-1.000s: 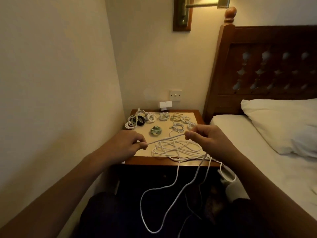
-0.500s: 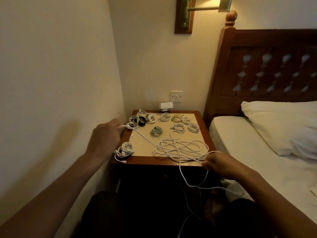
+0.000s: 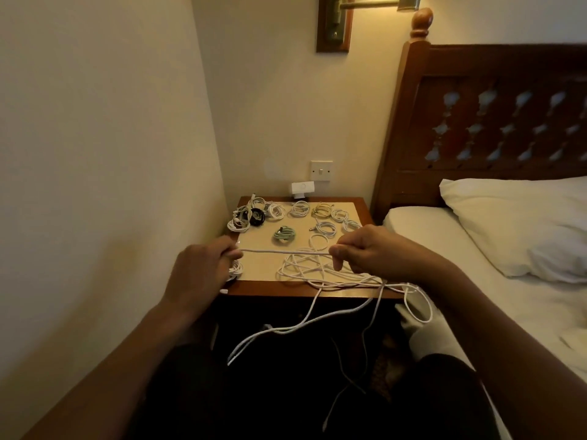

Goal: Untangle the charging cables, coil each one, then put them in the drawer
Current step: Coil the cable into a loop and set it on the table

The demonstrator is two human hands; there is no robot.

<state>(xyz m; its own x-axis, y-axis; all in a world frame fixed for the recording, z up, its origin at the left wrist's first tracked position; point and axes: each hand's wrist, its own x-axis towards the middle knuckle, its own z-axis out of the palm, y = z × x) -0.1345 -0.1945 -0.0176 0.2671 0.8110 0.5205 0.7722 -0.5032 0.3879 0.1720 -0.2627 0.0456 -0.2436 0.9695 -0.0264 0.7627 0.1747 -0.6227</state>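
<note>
Left hand (image 3: 203, 268), right hand (image 3: 378, 252) closer now, thin white cable (image 3: 286, 251) taut between

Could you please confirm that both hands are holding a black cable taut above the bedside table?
Not quite: the head view shows the cable is white, not black. The left hand and right hand do hold it taut above the bedside table.

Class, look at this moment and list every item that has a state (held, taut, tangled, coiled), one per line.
left hand, pinching the white cable
right hand, pinching the same cable
white cable, stretched straight between both hands
tangled cables, loose heap on the nightstand, strands hanging over its front edge
green cable, coiled
black cable, coiled
back-row white cables, coiled
</note>
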